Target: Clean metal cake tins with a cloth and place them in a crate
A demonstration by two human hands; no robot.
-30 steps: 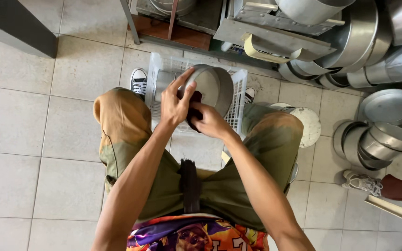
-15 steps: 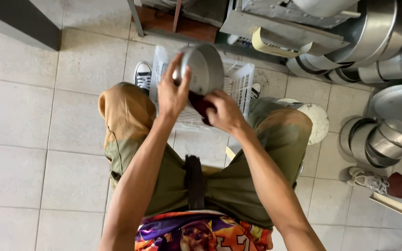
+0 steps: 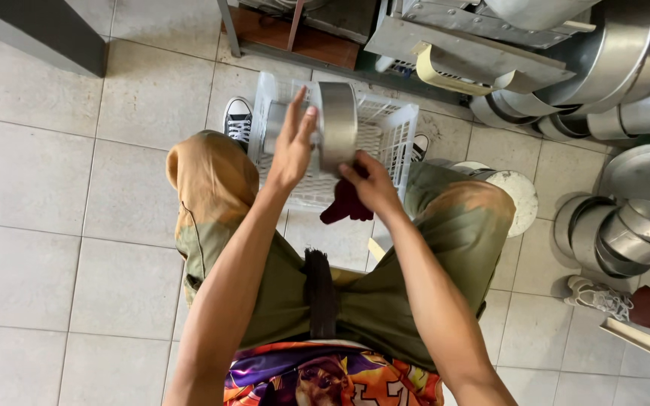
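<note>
I sit with my knees apart, looking down. A round metal cake pan (image 3: pixel 338 126) is held on edge above a white plastic basket (image 3: pixel 403 137). My left hand (image 3: pixel 293 144) presses flat against the pan's left side with its fingers spread upward. My right hand (image 3: pixel 369 186) grips a dark red cloth (image 3: pixel 345 204) and presses it against the pan's lower edge.
The basket stands on the tiled floor between my feet, one black-and-white sneaker (image 3: pixel 237 120) showing at its left. Stacks of round metal pans (image 3: pixel 626 225) fill the right side. A metal rack (image 3: pixel 445 37) stands behind. Another person's shoe (image 3: pixel 597 295) shows at lower right.
The pan has turned from nearly face-on to edge-on. My left hand has shifted flat against its side, while my right hand with the cloth has dropped to the pan's lower edge.
</note>
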